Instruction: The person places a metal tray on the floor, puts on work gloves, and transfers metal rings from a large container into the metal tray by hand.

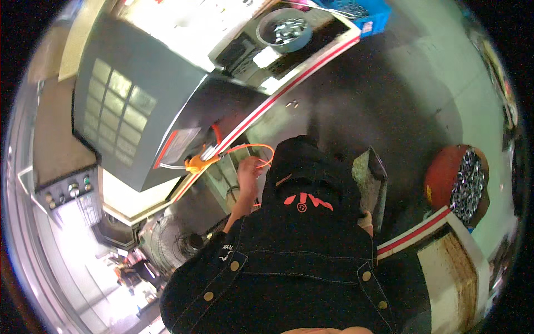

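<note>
Left hand (pixel 248 175) at the orange hose (pixel 245 146), centre-left, near the striped edge (pixel 300 82); right hand (pixel 365 220), mostly hidden, beside the metal tray (pixel 364 175), right of centre; hands apart, grips unclear; open floor (pixel 384 94) upper right.

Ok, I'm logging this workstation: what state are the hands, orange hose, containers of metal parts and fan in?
Left hand: beside the orange hose; grip unclear
Right hand: mostly hidden; grip unclear
Orange hose: bent in a loop
Round pan: holding metal parts
Blue crate: holding metal parts
Red container: filled with metal rings
Fan: running or stopped, cannot tell
</note>
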Available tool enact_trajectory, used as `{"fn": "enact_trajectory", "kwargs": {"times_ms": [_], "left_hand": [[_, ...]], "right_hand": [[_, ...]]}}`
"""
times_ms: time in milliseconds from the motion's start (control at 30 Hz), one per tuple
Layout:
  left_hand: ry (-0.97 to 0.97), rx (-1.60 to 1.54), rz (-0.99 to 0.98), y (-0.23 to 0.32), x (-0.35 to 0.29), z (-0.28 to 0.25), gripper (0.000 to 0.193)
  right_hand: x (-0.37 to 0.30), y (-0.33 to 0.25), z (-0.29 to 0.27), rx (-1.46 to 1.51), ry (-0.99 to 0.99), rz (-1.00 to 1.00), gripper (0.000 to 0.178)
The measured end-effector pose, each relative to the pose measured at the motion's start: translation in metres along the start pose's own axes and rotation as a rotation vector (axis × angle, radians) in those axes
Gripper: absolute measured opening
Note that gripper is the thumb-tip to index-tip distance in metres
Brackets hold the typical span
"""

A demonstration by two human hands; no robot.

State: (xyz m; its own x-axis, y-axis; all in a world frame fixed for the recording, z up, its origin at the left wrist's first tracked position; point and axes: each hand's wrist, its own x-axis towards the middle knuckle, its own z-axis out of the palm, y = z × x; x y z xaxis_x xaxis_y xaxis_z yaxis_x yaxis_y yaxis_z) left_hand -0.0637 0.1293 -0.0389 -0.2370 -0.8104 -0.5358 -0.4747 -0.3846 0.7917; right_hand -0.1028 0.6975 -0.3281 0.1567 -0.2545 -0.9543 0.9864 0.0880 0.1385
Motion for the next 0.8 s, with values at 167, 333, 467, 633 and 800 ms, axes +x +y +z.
{"fn": "enact_trajectory", "kwargs": {"times_ms": [167, 333, 467, 633, 800], "left_hand": [[-1.414, 0.277, -0.047, 0.108, -0.066, 0.173, 0.019], [-1.883, 0.998, 0.499, 0.142, -0.053, 0.277, 0.027], [-2.144, 0.909, 1.07, 0.113, -0.01, 0.347, 0.033], [-2.187, 1.223, 1.122, 0.127, -0.002, 0.426, 0.034], [-2.217, 1.42, 0.899, 0.169, 0.003, 0.503, 0.03]], "right_hand": [[-0.068, -0.037, 0.088, 0.272, 0.226, -0.119, 0.08], [-0.114, -0.092, 0.123, 0.401, 0.223, -0.153, 0.079], [-0.144, -0.144, 0.148, 0.497, 0.23, -0.158, 0.077], [-0.161, -0.215, 0.194, 0.602, 0.209, -0.121, 0.075], [-0.15, -0.278, 0.219, 0.629, 0.141, -0.063, 0.074]]}}
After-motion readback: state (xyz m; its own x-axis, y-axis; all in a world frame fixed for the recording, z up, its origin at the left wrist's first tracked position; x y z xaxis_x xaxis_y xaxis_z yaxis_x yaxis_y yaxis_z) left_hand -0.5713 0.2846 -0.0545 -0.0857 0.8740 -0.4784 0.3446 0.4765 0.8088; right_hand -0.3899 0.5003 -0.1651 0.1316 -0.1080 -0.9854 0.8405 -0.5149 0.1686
